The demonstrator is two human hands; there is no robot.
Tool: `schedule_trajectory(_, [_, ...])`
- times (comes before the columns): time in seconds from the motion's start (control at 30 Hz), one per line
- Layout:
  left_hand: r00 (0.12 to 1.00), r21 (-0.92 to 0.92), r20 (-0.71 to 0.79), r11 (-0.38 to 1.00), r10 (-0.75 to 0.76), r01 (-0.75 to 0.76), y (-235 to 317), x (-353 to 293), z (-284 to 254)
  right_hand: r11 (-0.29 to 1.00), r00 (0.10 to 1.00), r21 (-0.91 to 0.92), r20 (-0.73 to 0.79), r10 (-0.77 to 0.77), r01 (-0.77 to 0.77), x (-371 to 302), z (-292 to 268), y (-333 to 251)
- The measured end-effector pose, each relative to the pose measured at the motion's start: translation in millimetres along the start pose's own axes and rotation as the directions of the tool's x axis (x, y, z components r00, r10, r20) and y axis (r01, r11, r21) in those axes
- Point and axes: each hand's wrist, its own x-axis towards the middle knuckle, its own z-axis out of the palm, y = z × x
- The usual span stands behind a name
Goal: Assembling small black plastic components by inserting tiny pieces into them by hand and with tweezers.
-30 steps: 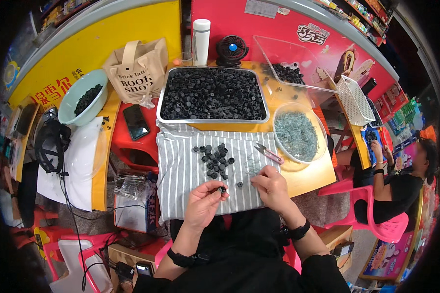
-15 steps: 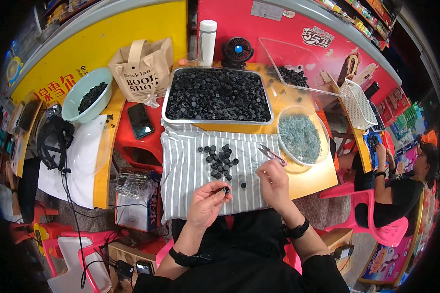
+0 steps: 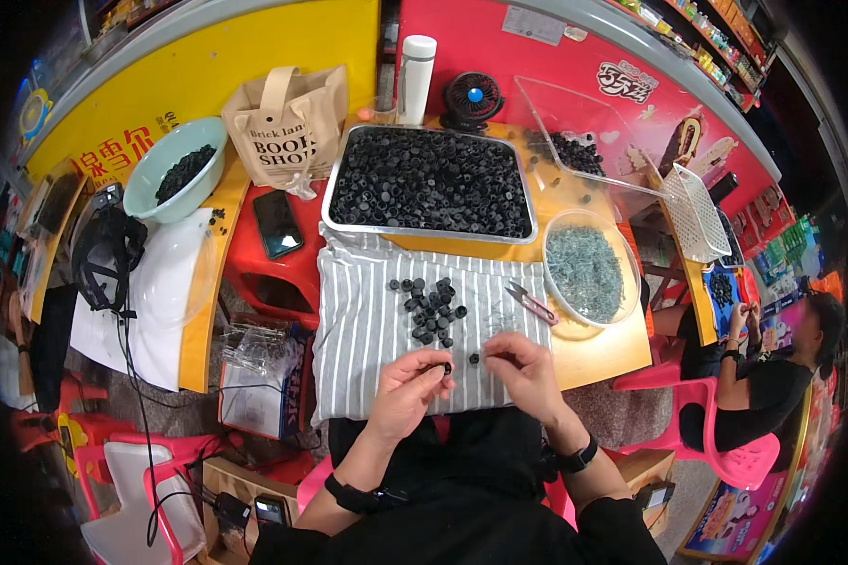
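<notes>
My left hand (image 3: 407,394) pinches a small round black plastic cap (image 3: 445,368) between thumb and fingertips, above the near part of a grey-and-white striped cloth (image 3: 358,367). To its right is my right hand (image 3: 525,375), its thumb and forefinger drawn together; anything between them is too small to make out. One loose black cap (image 3: 474,358) lies on the cloth just left of those fingertips. Farther back, several more caps (image 3: 431,315) are heaped on the cloth. Small thread snips (image 3: 532,304) rest at the cloth's right side, touched by neither hand.
A metal tray (image 3: 386,232) full of black caps stands behind the cloth. At right, a round clear tub (image 3: 544,268) holds greyish-green scraps. A phone (image 3: 276,224) lies on a red stool at left, beyond it a pale green basin (image 3: 141,188). Another person (image 3: 773,377) sits at far right.
My right hand has come down and nearer to my left, away from the snips. The left hand still holds the cap. The whole view has shifted slightly.
</notes>
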Motion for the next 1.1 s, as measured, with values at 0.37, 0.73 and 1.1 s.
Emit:
schedule_trajectory(0.37, [0.997,0.21,-0.036,0.975,-0.063,0.069,4,-1,7,0.954,0.958,-0.207,0.232,-0.167,0.216,0,19,-36])
schedule_trajectory(0.73, [0.996,0.2,-0.086,0.98,-0.007,0.024,3,-4,10,0.616,0.87,-0.637,0.193,-0.455,0.463,-2,16,-33])
schedule_trajectory(1.1, [0.995,0.266,-0.097,0.964,0.019,0.007,-1,-4,12,0.821,0.876,-0.339,0.016,-0.482,0.459,-20,35,-19])
